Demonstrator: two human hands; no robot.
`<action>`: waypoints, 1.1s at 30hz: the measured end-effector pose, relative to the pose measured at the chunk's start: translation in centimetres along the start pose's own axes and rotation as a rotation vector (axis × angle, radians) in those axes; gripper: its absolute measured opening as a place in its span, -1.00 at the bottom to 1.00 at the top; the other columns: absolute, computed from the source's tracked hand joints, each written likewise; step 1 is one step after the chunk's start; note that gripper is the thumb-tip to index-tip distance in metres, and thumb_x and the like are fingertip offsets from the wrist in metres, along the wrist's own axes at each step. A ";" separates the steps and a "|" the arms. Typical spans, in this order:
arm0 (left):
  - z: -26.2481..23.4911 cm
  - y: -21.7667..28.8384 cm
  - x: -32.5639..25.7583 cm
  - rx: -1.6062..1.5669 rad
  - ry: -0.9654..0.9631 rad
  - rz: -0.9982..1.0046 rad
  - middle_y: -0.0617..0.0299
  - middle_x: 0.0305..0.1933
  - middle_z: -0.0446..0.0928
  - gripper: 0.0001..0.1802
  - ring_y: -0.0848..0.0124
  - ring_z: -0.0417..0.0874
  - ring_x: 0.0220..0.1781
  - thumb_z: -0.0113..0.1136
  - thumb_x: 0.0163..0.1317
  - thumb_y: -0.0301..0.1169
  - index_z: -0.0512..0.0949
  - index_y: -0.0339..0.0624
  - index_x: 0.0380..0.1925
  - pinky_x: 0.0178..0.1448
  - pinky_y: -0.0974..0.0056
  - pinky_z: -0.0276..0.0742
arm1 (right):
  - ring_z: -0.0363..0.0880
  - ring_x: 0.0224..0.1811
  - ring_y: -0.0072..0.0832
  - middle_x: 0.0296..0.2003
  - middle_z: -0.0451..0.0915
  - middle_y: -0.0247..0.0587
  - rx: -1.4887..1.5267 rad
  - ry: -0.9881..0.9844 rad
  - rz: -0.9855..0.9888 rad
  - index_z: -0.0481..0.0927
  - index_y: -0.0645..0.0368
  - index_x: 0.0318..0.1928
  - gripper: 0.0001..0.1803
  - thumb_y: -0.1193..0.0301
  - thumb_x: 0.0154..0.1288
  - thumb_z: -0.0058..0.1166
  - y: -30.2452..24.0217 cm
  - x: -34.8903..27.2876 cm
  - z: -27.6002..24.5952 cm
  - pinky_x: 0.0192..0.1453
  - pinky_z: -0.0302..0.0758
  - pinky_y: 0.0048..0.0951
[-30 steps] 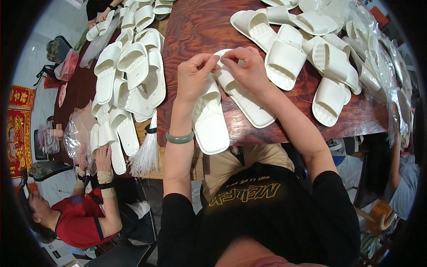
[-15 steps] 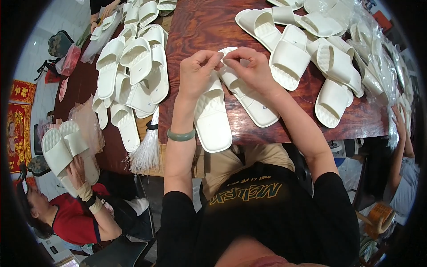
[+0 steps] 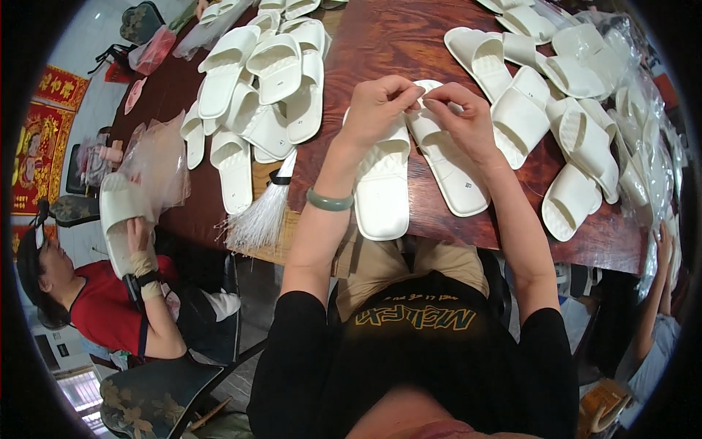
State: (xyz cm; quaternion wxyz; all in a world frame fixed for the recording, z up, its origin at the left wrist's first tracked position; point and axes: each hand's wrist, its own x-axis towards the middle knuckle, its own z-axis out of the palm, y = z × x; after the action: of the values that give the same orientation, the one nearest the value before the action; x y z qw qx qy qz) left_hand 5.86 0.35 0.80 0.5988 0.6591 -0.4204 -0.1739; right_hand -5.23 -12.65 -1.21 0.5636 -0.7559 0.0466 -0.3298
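A pair of white slippers lies in front of me at the table's near edge: the left slipper [image 3: 383, 201] and the right slipper [image 3: 459, 186], side by side with their far ends close together. My left hand [image 3: 374, 110] is closed in a pinch over that far end. Facing it, my right hand [image 3: 466, 121] also pinches, its fingertips almost meeting the left's. Whatever is between the fingertips is too small to make out. To the left, a bundle of thin white strands [image 3: 257, 218], bound with a black band, hangs over the edge.
White slippers are piled at the left [image 3: 274, 73] and at the right [image 3: 581, 135] of the reddish wooden table [image 3: 395, 44]. Clear plastic bags [image 3: 636, 124] lie at the far right. On the left, a seated person in red [image 3: 110, 307] holds white slippers by a plastic bag.
The whole view has shifted, moving the table's contents rightward. Both my hands keep their pinch above the pair. The neighbour's slippers have turned and now stand closer to the plastic bag.
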 end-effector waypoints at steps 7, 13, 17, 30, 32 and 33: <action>-1.2 -1.1 -0.7 0.123 0.012 -0.002 0.31 -0.40 0.56 -0.83 0.59 0.52 -0.37 0.09 0.25 -0.45 0.58 -0.34 -0.29 -0.26 0.48 0.44 | 0.59 -0.32 -0.27 -0.38 0.60 -0.13 -0.137 0.085 -0.132 0.63 0.20 -0.36 -0.88 0.44 0.07 0.15 0.7 -0.1 1.3 -0.25 0.50 -0.33; 0.3 -1.8 0.6 -0.061 0.196 0.135 0.32 -0.47 0.47 -0.86 0.62 0.42 -0.44 0.03 0.30 -0.46 0.52 -0.31 -0.31 -0.33 0.51 0.35 | 0.56 -0.42 -0.37 -0.45 0.59 -0.10 0.140 0.182 -0.013 0.61 0.27 -0.39 -0.84 0.41 0.09 0.13 1.0 0.3 0.0 -0.33 0.43 -0.40; -0.8 -1.4 1.3 -0.259 0.393 0.191 0.32 -0.52 0.42 -0.87 0.61 0.35 -0.49 0.00 0.31 -0.45 0.47 -0.31 -0.30 -0.40 0.51 0.29 | 0.54 -0.40 -0.32 -0.46 0.56 -0.07 0.122 0.311 0.032 0.60 0.29 -0.39 -0.79 0.35 0.14 0.11 1.7 0.5 -0.6 -0.28 0.43 -0.37; -9.3 21.6 -11.1 -0.639 0.140 0.888 0.46 -0.68 0.17 -0.80 0.55 0.08 -0.57 0.21 0.12 -0.24 0.51 -0.11 -0.40 -0.38 0.38 0.00 | 0.52 -0.12 -0.28 -0.24 0.60 -0.06 -0.158 0.257 -0.050 0.62 0.23 -0.21 -0.76 0.39 0.28 -0.07 6.1 1.4 -1.0 0.04 0.40 -0.32; -5.8 22.2 -14.4 -0.681 -0.075 0.984 0.42 -0.67 0.21 -0.47 0.53 0.09 -0.57 0.16 -0.02 0.27 0.55 0.04 -0.44 -0.43 0.35 -0.03 | 0.51 -0.04 -0.32 -0.13 0.58 -0.07 -0.066 0.120 0.066 0.59 0.26 -0.12 -0.67 0.33 0.35 -0.18 5.5 1.8 -1.3 0.12 0.38 -0.34; -6.1 20.9 -15.5 -0.182 -0.024 0.981 0.44 -0.72 0.25 -0.50 0.54 0.17 -0.69 0.27 -0.03 0.11 0.35 0.02 -0.78 -0.60 0.33 -0.06 | 0.50 -0.01 -0.36 -0.11 0.57 -0.10 -0.075 0.226 -0.013 0.59 0.25 -0.10 -0.66 0.30 0.36 -0.18 7.4 1.9 -2.5 0.15 0.34 -0.38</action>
State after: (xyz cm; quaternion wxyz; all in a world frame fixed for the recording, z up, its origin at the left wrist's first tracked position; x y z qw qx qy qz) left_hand -5.99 17.57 17.48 0.6603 0.3267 -0.6709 0.0847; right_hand -2.92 -18.23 -6.57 0.5240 -0.7346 0.1173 -0.4147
